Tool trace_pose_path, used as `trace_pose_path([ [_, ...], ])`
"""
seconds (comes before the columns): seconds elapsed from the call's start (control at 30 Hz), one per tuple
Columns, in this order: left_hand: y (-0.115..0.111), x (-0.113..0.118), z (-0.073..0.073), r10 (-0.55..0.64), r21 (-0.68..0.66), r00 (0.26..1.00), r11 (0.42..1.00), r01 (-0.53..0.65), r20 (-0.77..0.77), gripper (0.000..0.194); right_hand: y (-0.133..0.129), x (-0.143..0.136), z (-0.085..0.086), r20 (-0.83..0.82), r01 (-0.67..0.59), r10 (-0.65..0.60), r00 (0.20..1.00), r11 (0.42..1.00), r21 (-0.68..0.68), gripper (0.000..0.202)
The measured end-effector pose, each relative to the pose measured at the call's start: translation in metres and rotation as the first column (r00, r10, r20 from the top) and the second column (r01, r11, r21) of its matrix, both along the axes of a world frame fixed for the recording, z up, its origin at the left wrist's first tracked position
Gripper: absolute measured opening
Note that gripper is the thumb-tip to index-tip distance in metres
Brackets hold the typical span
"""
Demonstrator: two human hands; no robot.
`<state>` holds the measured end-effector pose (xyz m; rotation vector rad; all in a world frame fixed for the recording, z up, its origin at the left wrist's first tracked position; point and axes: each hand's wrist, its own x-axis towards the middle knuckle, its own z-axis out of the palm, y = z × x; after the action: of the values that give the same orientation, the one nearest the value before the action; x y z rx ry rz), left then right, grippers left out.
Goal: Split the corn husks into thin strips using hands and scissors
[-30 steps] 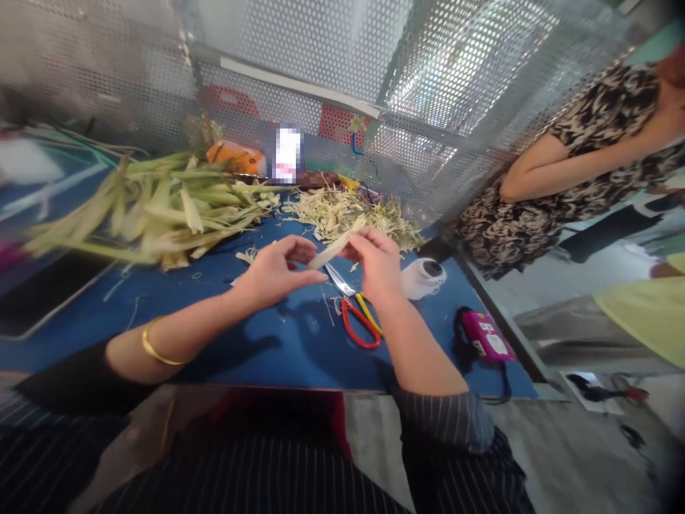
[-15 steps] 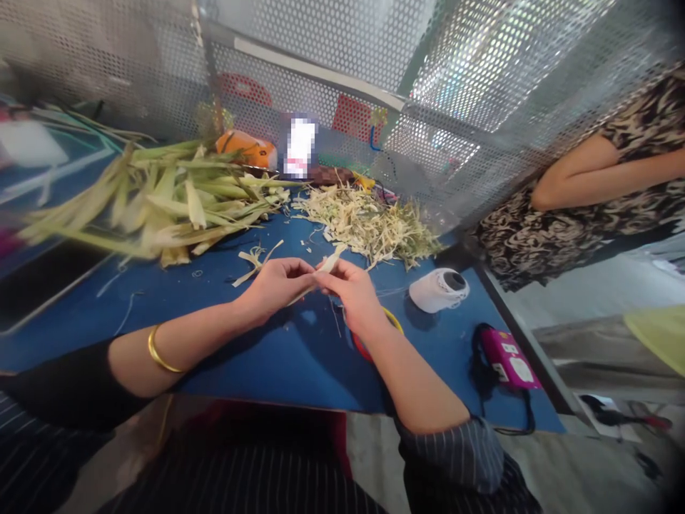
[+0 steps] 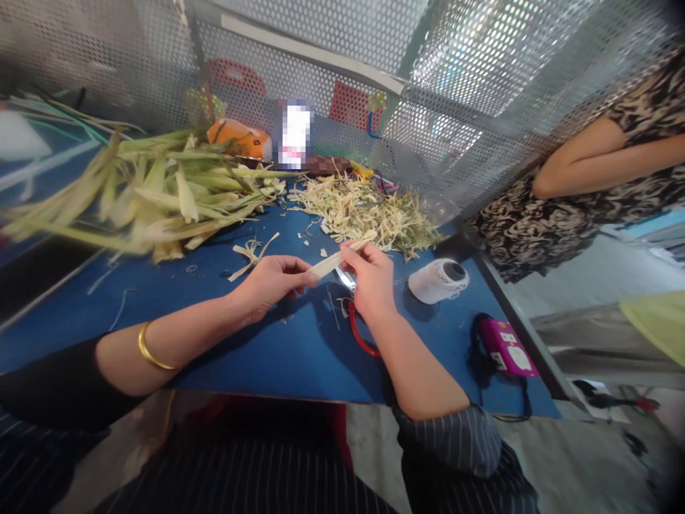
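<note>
A pale flat strip of husk (image 3: 327, 266) is stretched between my two hands above the blue table (image 3: 240, 364). My left hand (image 3: 275, 284) pinches its left end between thumb and fingers. At its right end, my right hand (image 3: 372, 275) grips it with thumb and forefinger. Scissors with a red handle (image 3: 359, 334) lie under and beside my right hand, partly hidden by it; a bit of the metal shows. Near my left hand is a small split piece of husk (image 3: 249, 255).
Long green husks (image 3: 160, 193) are heaped at the left, shredded husk (image 3: 358, 207) at the back. On the right stand a white thread spool (image 3: 439, 280) and a magenta box (image 3: 511, 348) with a black cord. A person's arm (image 3: 599, 160) shows beyond mesh (image 3: 321, 36).
My hands have moved apart, my right hand to the right, so more of the strip shows between them. The scissors' metal part has come into sight. The view has shifted slightly.
</note>
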<state>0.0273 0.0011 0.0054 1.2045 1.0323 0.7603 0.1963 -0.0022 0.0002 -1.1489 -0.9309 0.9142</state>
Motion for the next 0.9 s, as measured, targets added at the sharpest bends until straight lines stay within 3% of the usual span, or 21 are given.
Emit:
trace_pose_path([
  [0.1, 0.001, 0.000, -0.002, 0.012, -0.030, 1.000, 0.999, -0.011, 0.020, 0.018, 0.001, 0.001, 0.001, -0.012, 0.031, -0.031, 0.999, 0.999, 0.026, 0.006],
  [0.27, 0.003, -0.001, -0.004, 0.135, -0.083, 0.984, 0.989, -0.127, 0.112, 0.028, 0.002, 0.005, 0.002, -0.086, 0.045, -0.042, 0.995, 0.998, 0.033, 0.011],
  [0.43, 0.007, -0.004, -0.004, 0.195, -0.057, 0.965, 0.981, -0.188, 0.176, 0.030, 0.004, 0.012, 0.007, -0.139, 0.119, -0.112, 0.984, 0.992, 0.045, 0.014],
  [0.73, 0.010, -0.008, -0.001, 0.222, 0.023, 0.963, 0.973, -0.228, 0.156, 0.024, 0.012, 0.029, 0.014, -0.203, 0.262, -0.238, 0.950, 0.960, 0.101, 0.015],
  [0.83, 0.010, -0.009, 0.002, 0.247, 0.083, 0.959, 0.962, -0.260, 0.141, 0.023, 0.012, 0.034, 0.015, -0.148, 0.360, -0.343, 0.927, 0.927, 0.107, 0.016],
  [0.9, 0.011, -0.010, 0.005, 0.271, 0.128, 0.955, 0.950, -0.286, 0.122, 0.022, 0.009, 0.035, 0.020, -0.051, 0.446, -0.446, 0.894, 0.874, 0.193, 0.016],
])
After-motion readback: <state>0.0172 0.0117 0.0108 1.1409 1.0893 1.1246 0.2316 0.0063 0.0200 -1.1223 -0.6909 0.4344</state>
